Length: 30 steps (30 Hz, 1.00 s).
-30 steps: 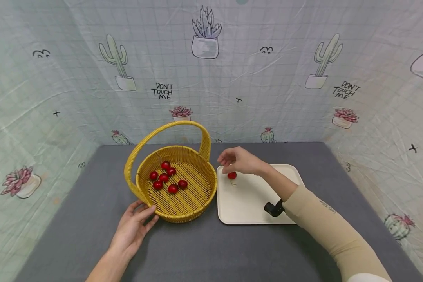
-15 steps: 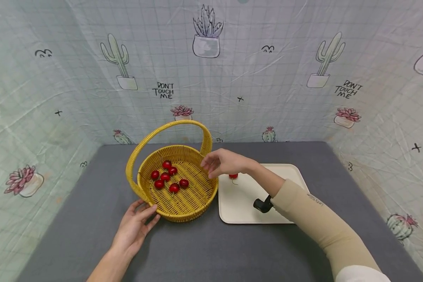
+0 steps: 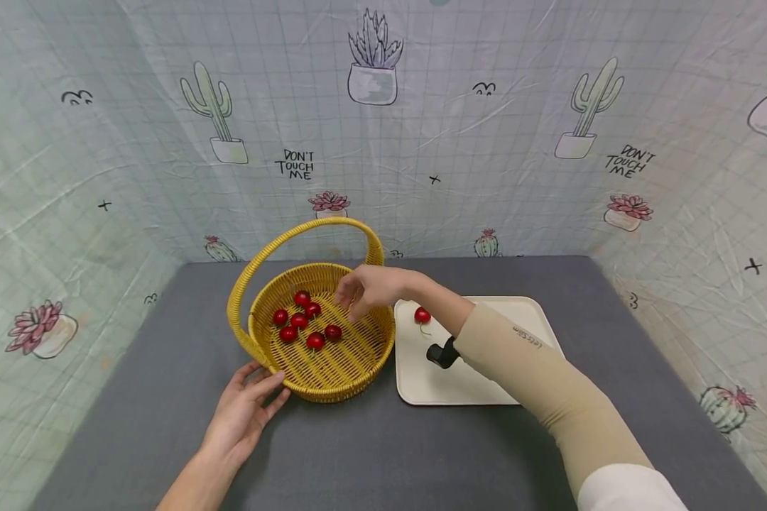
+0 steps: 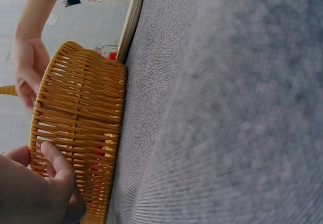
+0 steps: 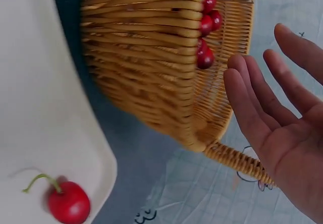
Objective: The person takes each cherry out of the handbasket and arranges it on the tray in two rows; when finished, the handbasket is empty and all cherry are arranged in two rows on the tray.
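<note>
A round yellow wicker basket (image 3: pixel 351 387) with a tall arched handle (image 3: pixel 239 298) stands left of centre and holds several red cherries (image 3: pixel 315 341). At its near left edge my left hand (image 3: pixel 243 411) grips the rim, with fingers against the outer weave in the left wrist view. My right hand (image 3: pixel 373 287) hovers over the right part of the basket. Its palm (image 5: pixel 303 148) and loosely spread fingers show in the right wrist view, with nothing visible between them. One more cherry (image 3: pixel 422 315), with a green stem, lies at the tray's far left corner.
A cream tray (image 3: pixel 415 389) lies to the right of the basket, close to it. The right forearm, in a beige sleeve (image 3: pixel 518 362) with a black camera mount (image 3: pixel 444 353), crosses above it. Behind the grey tabletop (image 3: pixel 358 461) hangs a cactus-print cloth (image 3: pixel 460 142).
My right hand has moved left from above the tray to over the basket, uncovering the cherry on the tray. The left hand stays at the basket rim.
</note>
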Each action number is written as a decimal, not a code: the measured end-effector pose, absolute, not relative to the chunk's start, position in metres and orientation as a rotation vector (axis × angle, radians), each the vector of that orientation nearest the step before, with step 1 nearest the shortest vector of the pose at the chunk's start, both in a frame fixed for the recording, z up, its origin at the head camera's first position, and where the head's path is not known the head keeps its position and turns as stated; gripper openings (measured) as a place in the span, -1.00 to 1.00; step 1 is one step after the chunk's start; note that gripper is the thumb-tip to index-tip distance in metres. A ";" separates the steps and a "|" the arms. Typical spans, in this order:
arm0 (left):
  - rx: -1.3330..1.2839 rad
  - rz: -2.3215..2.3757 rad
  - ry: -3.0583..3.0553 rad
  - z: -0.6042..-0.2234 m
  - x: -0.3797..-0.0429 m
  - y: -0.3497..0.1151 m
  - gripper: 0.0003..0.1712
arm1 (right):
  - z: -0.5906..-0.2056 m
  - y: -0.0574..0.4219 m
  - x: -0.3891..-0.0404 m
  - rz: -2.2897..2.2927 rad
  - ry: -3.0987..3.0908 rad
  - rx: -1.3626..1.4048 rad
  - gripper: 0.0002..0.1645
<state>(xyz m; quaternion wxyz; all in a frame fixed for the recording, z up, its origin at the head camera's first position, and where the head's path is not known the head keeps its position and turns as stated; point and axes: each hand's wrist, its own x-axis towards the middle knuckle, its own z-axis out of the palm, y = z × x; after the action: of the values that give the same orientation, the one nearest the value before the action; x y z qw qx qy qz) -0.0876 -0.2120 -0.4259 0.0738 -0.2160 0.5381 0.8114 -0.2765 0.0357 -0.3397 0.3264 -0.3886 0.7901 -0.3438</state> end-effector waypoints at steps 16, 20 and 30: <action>-0.640 2.432 1.618 -0.426 -0.087 -0.213 -0.43 | -0.350 -0.007 -0.308 -0.751 1.883 -0.734 -0.48; -0.634 2.433 1.614 -0.427 -0.087 -0.213 -0.42 | -0.354 -0.013 -0.308 -0.711 1.841 -0.569 -0.42; -0.635 2.430 1.617 -0.428 -0.089 -0.215 -0.42 | -0.366 -0.023 -0.302 -0.667 1.840 -0.450 -0.35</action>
<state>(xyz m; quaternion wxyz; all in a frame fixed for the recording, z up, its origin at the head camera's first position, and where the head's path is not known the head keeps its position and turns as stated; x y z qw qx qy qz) -0.0886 -0.2151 -0.4283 0.0774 -0.2120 0.5396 0.8111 -0.3017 -0.0234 -0.3656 0.5368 -0.1889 0.7731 -0.2801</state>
